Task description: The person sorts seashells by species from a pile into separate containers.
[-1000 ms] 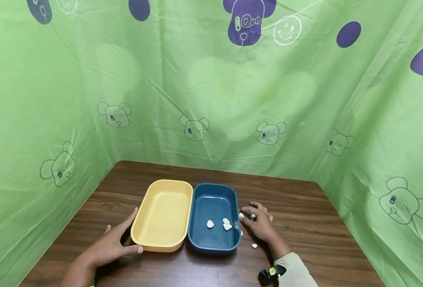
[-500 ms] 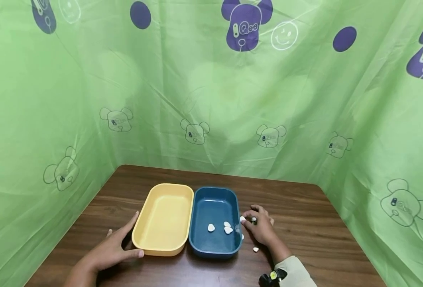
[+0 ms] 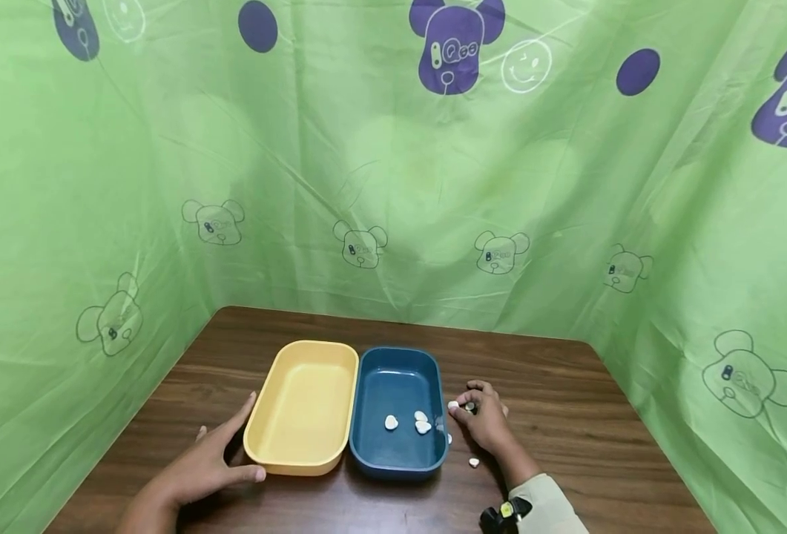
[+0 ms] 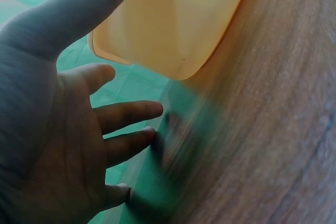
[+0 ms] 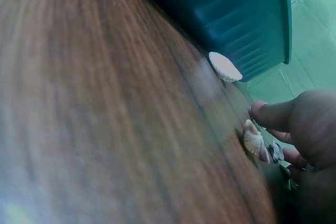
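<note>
My right hand point(image 3: 488, 423) is to the right of the blue tray point(image 3: 398, 467), pinching a small white seashell point(image 3: 454, 405) between thumb and index finger. The right wrist view hides that shell behind the thumb. Below the hand lie a brown-and-white seashell point(image 5: 255, 141) and a grey ridged seashell point(image 5: 275, 152). Another white seashell point(image 5: 224, 67) lies against the tray's outer wall. My left hand point(image 3: 196, 463) is at the yellow tray's point(image 3: 300, 469) near left corner, fingers extended along its side and thumb at the front; the left wrist view shows the palm point(image 4: 63, 145) holding nothing.
Several white shells, one of them a single shell point(image 3: 391, 422), lie inside the blue tray. A small shell point(image 3: 474, 462) is on the wooden table point(image 3: 553, 415) nearer me. The trays stand side by side. A green printed curtain point(image 3: 393, 185) surrounds the table.
My right hand's thumb and index finger have drawn a shell slightly away from the blue tray's wall. The head view has shifted a little. The left hand stays at the yellow tray.
</note>
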`<control>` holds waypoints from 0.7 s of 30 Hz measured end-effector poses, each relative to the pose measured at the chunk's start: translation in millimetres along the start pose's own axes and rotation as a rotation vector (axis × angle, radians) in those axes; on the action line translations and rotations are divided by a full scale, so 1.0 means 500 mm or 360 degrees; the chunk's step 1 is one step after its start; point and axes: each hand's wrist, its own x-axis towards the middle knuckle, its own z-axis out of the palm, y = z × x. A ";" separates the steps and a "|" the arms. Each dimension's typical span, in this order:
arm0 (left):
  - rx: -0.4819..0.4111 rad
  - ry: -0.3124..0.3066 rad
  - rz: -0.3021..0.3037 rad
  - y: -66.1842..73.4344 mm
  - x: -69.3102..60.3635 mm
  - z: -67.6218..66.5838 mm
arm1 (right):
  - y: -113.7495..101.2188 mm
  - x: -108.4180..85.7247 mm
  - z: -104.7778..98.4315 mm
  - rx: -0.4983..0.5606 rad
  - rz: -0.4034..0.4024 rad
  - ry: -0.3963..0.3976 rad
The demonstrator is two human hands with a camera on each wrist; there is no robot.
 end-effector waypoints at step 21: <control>-0.0020 -0.0029 0.0018 -0.007 0.004 -0.004 | -0.003 0.005 -0.021 0.0448 0.0088 -0.0006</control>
